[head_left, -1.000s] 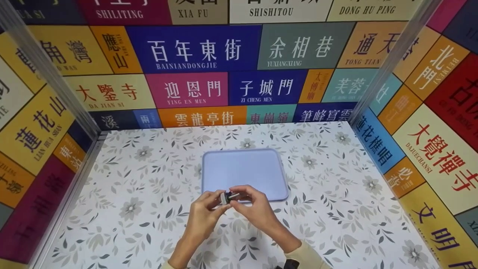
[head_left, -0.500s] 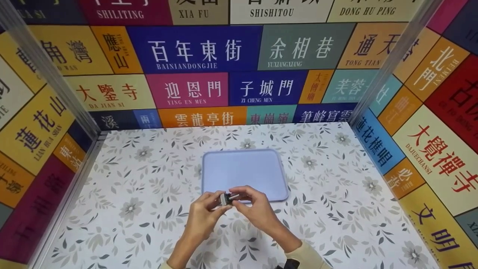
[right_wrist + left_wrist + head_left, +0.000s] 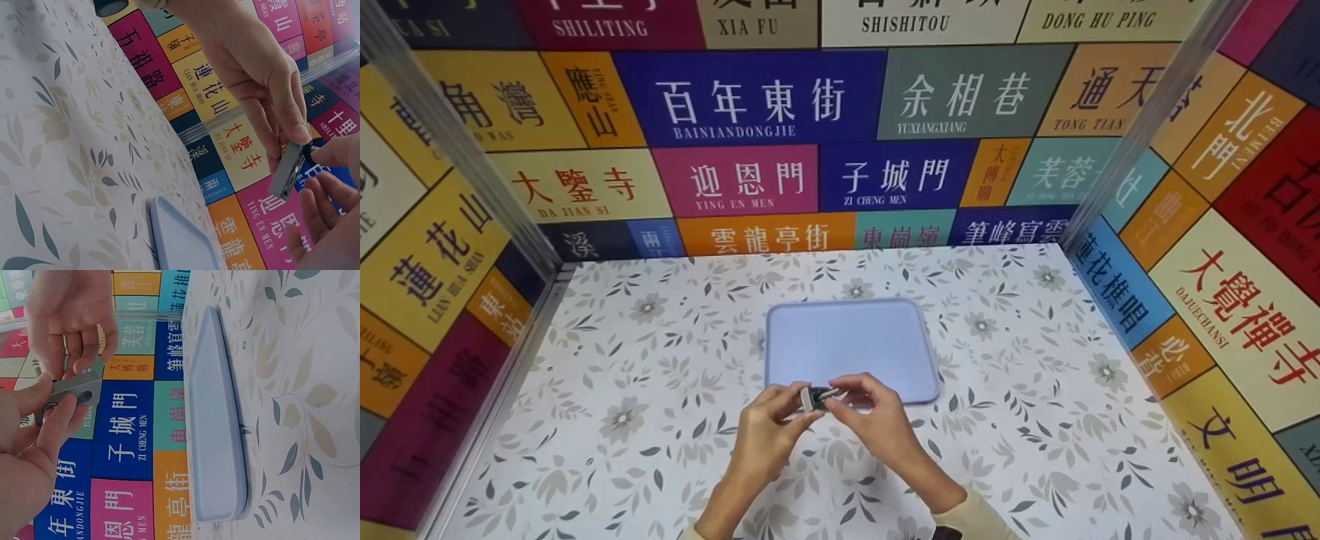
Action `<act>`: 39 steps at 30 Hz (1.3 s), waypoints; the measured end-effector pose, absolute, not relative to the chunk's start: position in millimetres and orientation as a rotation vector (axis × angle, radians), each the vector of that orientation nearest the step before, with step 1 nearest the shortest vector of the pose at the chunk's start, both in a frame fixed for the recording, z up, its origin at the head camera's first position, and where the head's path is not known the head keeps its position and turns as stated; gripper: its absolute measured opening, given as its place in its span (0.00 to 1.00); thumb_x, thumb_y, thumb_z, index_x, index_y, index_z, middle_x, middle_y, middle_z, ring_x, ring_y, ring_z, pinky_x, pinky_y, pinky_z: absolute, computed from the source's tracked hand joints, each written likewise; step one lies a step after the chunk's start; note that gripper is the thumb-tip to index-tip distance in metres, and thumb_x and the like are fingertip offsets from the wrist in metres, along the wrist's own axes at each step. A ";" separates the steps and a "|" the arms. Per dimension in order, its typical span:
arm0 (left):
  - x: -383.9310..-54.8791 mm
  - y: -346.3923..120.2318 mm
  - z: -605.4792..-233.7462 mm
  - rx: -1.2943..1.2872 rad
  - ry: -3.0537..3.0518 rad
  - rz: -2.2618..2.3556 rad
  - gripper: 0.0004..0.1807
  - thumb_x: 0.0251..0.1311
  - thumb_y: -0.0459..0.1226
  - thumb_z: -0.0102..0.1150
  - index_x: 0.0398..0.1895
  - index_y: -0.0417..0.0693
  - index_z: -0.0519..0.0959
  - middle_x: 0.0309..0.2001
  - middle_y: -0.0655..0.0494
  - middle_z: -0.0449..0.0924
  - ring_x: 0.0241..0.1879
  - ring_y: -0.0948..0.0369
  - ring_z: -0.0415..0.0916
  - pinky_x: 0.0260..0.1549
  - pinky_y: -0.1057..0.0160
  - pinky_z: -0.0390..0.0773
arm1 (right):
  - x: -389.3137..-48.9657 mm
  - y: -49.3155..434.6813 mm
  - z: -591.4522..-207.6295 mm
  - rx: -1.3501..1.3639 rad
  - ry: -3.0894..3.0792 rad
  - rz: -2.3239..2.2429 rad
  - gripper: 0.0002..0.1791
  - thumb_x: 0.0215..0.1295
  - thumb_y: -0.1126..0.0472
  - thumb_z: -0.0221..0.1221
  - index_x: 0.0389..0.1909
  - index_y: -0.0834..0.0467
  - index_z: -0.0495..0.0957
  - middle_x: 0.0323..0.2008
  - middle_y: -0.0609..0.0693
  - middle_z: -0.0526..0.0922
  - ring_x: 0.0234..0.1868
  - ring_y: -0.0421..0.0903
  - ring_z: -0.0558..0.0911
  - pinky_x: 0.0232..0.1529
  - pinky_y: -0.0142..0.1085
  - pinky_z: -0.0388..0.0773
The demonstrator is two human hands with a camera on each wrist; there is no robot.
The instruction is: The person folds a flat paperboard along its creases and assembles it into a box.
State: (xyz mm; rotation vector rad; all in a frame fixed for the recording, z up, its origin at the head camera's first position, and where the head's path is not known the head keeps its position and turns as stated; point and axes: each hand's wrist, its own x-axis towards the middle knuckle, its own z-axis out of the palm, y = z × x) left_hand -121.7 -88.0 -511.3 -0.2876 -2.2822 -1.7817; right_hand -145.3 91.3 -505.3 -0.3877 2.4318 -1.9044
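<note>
My left hand [image 3: 769, 427] pinches a small grey metal block [image 3: 79, 391] with a round hole, between thumb and fingers. In the right wrist view, the block is a narrow bar with holes along one face, and a black knob [image 3: 315, 148] with a ridged edge stands against its side. My right hand [image 3: 877, 416] has its thumb and a finger at the knob, pinching it; the other fingers curl loosely. Fingertips partly hide the knob and the silver pieces beside it in the head view. Both hands hold the parts above the table, at the tray's near edge.
A pale blue tray [image 3: 847, 341] lies on the table [image 3: 622, 465], which has a white leaf-and-flower cover. Panels with coloured sign patterns [image 3: 750, 97] stand at the back and both sides.
My right fingers shift slightly at the knob, and the silver piece between them shows at a different angle. My left hand stays nearly still with the block.
</note>
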 end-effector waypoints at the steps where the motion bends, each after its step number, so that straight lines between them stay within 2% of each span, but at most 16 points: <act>1: -121.7 -87.7 -511.4 -0.295 -2.272 -1.758 0.19 0.55 0.30 0.72 0.51 0.33 0.83 0.40 0.44 0.80 0.45 0.48 0.86 0.42 0.70 0.89 | -144.2 90.5 -504.5 -0.363 2.437 -1.893 0.15 0.64 0.57 0.68 0.48 0.58 0.83 0.44 0.54 0.85 0.42 0.41 0.82 0.53 0.37 0.85; 6: -121.3 -85.8 -511.0 -0.334 -2.232 -1.664 0.19 0.55 0.30 0.71 0.50 0.33 0.83 0.39 0.45 0.80 0.42 0.49 0.87 0.40 0.70 0.90 | -140.1 86.0 -498.6 -0.259 2.446 -1.860 0.15 0.61 0.54 0.71 0.43 0.59 0.83 0.36 0.51 0.84 0.37 0.38 0.79 0.44 0.26 0.81; 9: -121.1 -85.1 -511.5 -0.349 -2.228 -1.619 0.18 0.55 0.29 0.71 0.50 0.33 0.83 0.39 0.46 0.80 0.40 0.50 0.87 0.40 0.69 0.90 | -139.3 84.2 -495.6 -0.216 2.438 -1.871 0.15 0.59 0.54 0.72 0.41 0.60 0.82 0.32 0.50 0.81 0.35 0.39 0.78 0.40 0.25 0.79; 11: -120.8 -84.9 -512.5 -0.354 -2.232 -1.596 0.19 0.54 0.27 0.71 0.50 0.33 0.83 0.39 0.46 0.80 0.40 0.50 0.87 0.40 0.68 0.90 | -139.4 83.4 -495.2 -0.214 2.436 -1.870 0.15 0.59 0.54 0.71 0.41 0.60 0.83 0.32 0.50 0.81 0.36 0.39 0.79 0.41 0.26 0.80; 15: -119.9 -84.5 -514.2 -0.366 -2.252 -1.549 0.18 0.53 0.26 0.72 0.49 0.35 0.84 0.38 0.47 0.80 0.39 0.51 0.87 0.40 0.67 0.91 | -139.6 82.4 -496.7 -0.252 2.429 -1.869 0.15 0.60 0.55 0.71 0.42 0.60 0.84 0.35 0.51 0.85 0.37 0.39 0.81 0.47 0.28 0.83; 20: -120.2 -84.0 -516.9 -0.398 -2.263 -1.505 0.18 0.53 0.28 0.72 0.49 0.36 0.85 0.37 0.49 0.81 0.38 0.53 0.87 0.38 0.71 0.90 | -139.7 81.6 -499.4 -0.300 2.418 -1.889 0.14 0.61 0.54 0.70 0.43 0.58 0.84 0.42 0.53 0.87 0.42 0.43 0.86 0.52 0.31 0.85; 29: -119.1 -84.3 -517.5 -0.423 -2.260 -1.548 0.17 0.55 0.32 0.72 0.49 0.36 0.85 0.37 0.49 0.81 0.38 0.54 0.86 0.39 0.68 0.90 | -139.7 82.0 -499.8 -0.360 2.351 -1.964 0.16 0.62 0.58 0.69 0.48 0.61 0.83 0.48 0.58 0.85 0.48 0.54 0.86 0.48 0.30 0.88; 33: -117.9 -84.5 -514.3 -0.379 -2.273 -1.631 0.17 0.55 0.34 0.72 0.48 0.38 0.85 0.37 0.49 0.80 0.39 0.56 0.85 0.40 0.68 0.90 | -139.8 82.7 -500.0 -0.387 2.339 -1.978 0.16 0.63 0.60 0.69 0.49 0.62 0.83 0.49 0.59 0.85 0.48 0.51 0.86 0.49 0.28 0.87; 39: -117.2 -85.1 -511.8 -0.348 -2.272 -1.710 0.18 0.55 0.35 0.73 0.49 0.38 0.85 0.37 0.48 0.81 0.40 0.58 0.84 0.42 0.68 0.90 | -140.1 85.0 -498.7 -0.447 2.342 -1.977 0.16 0.63 0.63 0.68 0.51 0.63 0.82 0.50 0.59 0.85 0.46 0.45 0.86 0.54 0.32 0.87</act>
